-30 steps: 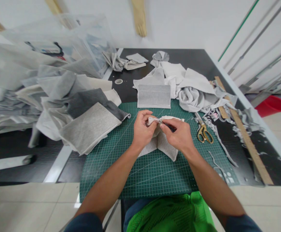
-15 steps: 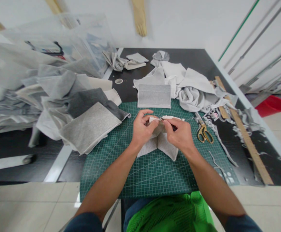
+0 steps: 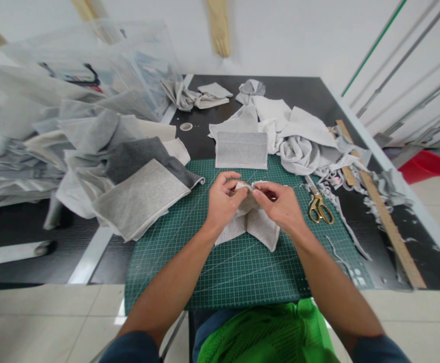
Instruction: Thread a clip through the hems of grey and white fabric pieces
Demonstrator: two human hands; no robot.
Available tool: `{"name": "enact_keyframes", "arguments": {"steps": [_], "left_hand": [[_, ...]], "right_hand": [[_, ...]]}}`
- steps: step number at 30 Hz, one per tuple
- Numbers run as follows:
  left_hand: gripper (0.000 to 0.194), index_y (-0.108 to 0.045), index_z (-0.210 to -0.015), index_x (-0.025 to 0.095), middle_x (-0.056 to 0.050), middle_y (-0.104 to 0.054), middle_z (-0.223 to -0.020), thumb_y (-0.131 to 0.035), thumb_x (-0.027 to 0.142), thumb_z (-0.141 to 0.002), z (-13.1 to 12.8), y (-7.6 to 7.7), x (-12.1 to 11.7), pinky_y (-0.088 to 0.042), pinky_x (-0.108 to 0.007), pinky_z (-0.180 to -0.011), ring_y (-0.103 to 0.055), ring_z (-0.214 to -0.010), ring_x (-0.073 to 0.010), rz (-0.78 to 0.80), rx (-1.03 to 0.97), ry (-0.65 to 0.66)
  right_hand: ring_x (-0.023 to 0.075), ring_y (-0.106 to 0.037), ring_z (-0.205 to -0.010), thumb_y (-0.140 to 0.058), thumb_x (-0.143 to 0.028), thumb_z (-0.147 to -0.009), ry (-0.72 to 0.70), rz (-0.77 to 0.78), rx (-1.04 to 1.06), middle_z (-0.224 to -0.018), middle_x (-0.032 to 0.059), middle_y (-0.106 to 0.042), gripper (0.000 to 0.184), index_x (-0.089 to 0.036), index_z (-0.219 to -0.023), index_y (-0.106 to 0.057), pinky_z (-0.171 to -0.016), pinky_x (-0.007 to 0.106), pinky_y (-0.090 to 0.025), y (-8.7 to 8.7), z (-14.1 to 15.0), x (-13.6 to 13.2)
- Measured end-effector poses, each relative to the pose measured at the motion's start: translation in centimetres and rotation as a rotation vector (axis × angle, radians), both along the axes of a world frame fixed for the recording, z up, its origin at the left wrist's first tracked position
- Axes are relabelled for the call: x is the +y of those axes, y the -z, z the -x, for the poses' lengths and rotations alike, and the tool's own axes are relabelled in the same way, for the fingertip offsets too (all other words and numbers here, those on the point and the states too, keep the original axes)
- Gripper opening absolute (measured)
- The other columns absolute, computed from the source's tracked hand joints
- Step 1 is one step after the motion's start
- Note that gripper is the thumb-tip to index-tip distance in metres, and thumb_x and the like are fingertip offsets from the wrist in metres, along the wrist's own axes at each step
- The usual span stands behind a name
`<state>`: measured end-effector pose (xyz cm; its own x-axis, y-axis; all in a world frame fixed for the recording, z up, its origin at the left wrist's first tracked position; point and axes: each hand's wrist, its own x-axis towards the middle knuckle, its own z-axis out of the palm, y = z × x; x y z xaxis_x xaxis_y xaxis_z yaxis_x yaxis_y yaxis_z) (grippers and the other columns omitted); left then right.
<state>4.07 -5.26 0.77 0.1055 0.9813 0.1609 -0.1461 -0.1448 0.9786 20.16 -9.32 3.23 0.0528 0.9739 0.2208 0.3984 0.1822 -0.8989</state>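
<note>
A folded piece of light grey fabric [image 3: 263, 229] stands over the green cutting mat [image 3: 220, 282], its lower flaps spread on the grid. My left hand [image 3: 223, 199] pinches the fabric's upper edge between thumb and fingers. Close beside it, my right hand [image 3: 278, 204] grips the same edge, fingertips almost meeting the left ones. Whatever small thing may sit between the fingertips is too small to make out. Just behind the hands lies a flat grey fabric rectangle [image 3: 241, 150]. Gold-handled scissors [image 3: 320, 206] rest to the right of my right hand.
Heaped grey cloth [image 3: 121, 161] covers the table's left side, before a clear plastic box [image 3: 136, 65]. More pale fabric [image 3: 303, 136] lies at the back right. A wooden ruler [image 3: 388, 222] and fabric scraps run along the right. A tape roll [image 3: 185, 127] lies behind the mat.
My right fingers have shifted slightly at the fabric's edge, and the dark thing seen by them earlier no longer shows. My left hand and the fabric stay nearly in place.
</note>
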Motion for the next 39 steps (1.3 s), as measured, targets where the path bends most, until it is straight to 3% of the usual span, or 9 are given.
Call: {"name": "enact_keyframes", "arguments": {"steps": [7, 13, 21, 31, 39], "left_hand": [[0.041, -0.057, -0.108, 0.021, 0.0, -0.074, -0.081, -0.079, 0.022, -0.073, 0.1, -0.2, 0.0, -0.05, -0.025, -0.065, -0.066, -0.067, -0.0126, 0.011, -0.008, -0.003], [0.042, -0.058, -0.107, 0.021, 0.0, -0.072, -0.081, -0.08, 0.023, -0.073, 0.2, -0.1, 0.0, -0.049, -0.024, -0.064, -0.065, -0.067, -0.0122, 0.007, -0.006, -0.008], [0.042, -0.058, -0.107, 0.021, -0.001, -0.072, -0.083, -0.081, 0.024, -0.072, 0.2, -0.3, -0.1, -0.049, -0.024, -0.063, -0.064, -0.067, -0.0123, 0.017, -0.006, 0.004], [0.039, -0.058, -0.105, 0.021, -0.001, -0.073, -0.083, -0.08, 0.026, -0.074, 0.3, 0.0, 0.2, -0.051, -0.025, -0.064, -0.065, -0.066, -0.0126, 0.006, -0.004, -0.056], [0.04, -0.057, -0.107, 0.021, -0.002, -0.076, -0.085, -0.08, 0.023, -0.074, 0.1, -0.1, 0.0, -0.053, -0.027, -0.069, -0.069, -0.072, -0.0144, -0.006, 0.024, -0.007]], "right_hand": [[0.0202, -0.069, -0.08, -0.076, -0.037, -0.083, -0.026, 0.05, 0.21, -0.095, 0.0047, -0.08, 0.022, -0.022, -0.098, -0.081, -0.073, 0.032, -0.053, 0.7, -0.1, 0.2], [0.0227, -0.072, -0.085, -0.078, -0.037, -0.083, 0.015, 0.055, 0.251, -0.099, 0.0057, -0.081, 0.022, -0.023, -0.1, -0.083, -0.077, 0.035, -0.054, 1.2, -0.3, 0.4], [0.0206, -0.071, -0.079, -0.079, -0.04, -0.082, 0.044, 0.061, 0.373, -0.093, 0.0045, -0.08, 0.025, -0.022, -0.1, -0.083, -0.073, 0.033, -0.056, 1.2, -0.3, 0.2], [0.0231, -0.073, -0.084, -0.074, -0.038, -0.085, 0.0, 0.023, 0.119, -0.099, 0.0058, -0.081, 0.024, -0.022, -0.1, -0.082, -0.075, 0.035, -0.055, 0.6, -0.6, 0.1], [0.0222, -0.071, -0.083, -0.068, -0.033, -0.088, 0.019, -0.072, -0.144, -0.093, 0.0055, -0.08, 0.02, -0.022, -0.098, -0.081, -0.073, 0.034, -0.052, 0.3, -0.2, -0.1]]}}
